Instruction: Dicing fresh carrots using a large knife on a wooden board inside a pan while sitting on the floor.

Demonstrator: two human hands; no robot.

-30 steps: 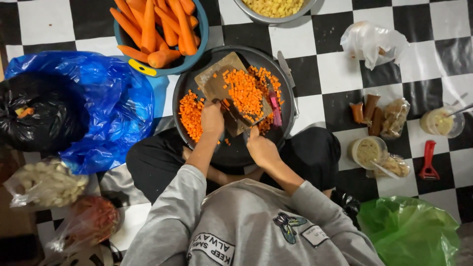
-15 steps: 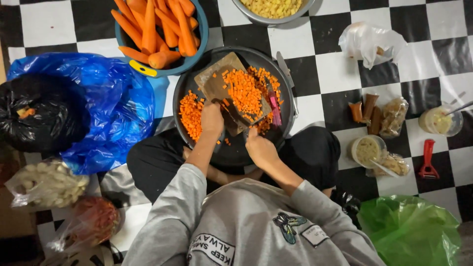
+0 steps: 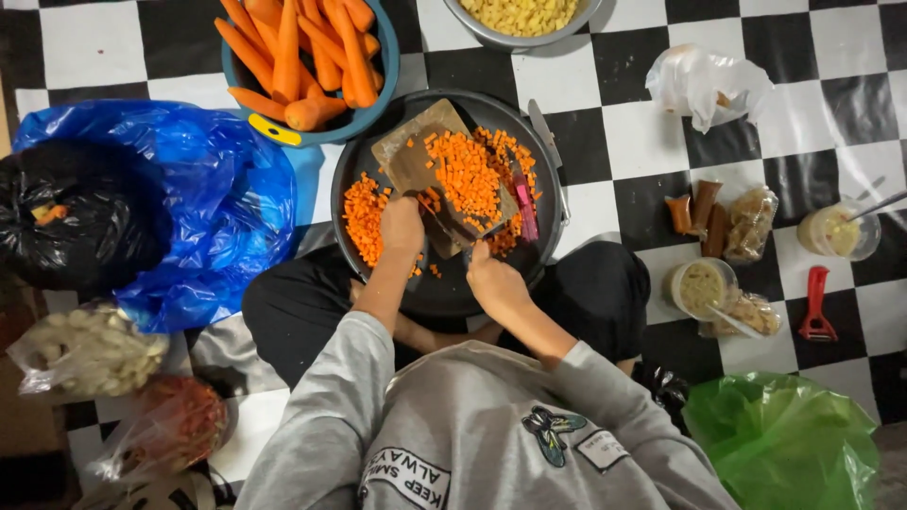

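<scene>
I sit cross-legged on a checkered floor with a round dark tray (image 3: pixel 444 288) in my lap. On it lies a wooden cutting board (image 3: pixel 411 156) heaped with diced carrot (image 3: pixel 463 175); more dice lie in a pile (image 3: pixel 362 215) on the tray's left side. My left hand (image 3: pixel 402 227) presses down at the board's near edge, fingers closed on what is under it. My right hand (image 3: pixel 491 280) grips a knife (image 3: pixel 452 227) whose blade lies across the board beside my left hand. A pink-handled tool (image 3: pixel 522 203) lies at the board's right.
A blue bowl of whole carrots (image 3: pixel 302 66) and a metal bowl of yellow pieces (image 3: pixel 522 19) stand beyond the tray. Blue bag (image 3: pixel 217 189) and black bag (image 3: pixel 76 222) lie left, small food packets and cups (image 3: pixel 727 255) right, a green bag (image 3: pixel 784 444) near right.
The knife and my right hand have shifted slightly on the board; my left hand stays at the board's near edge. Everything else is where it was.
</scene>
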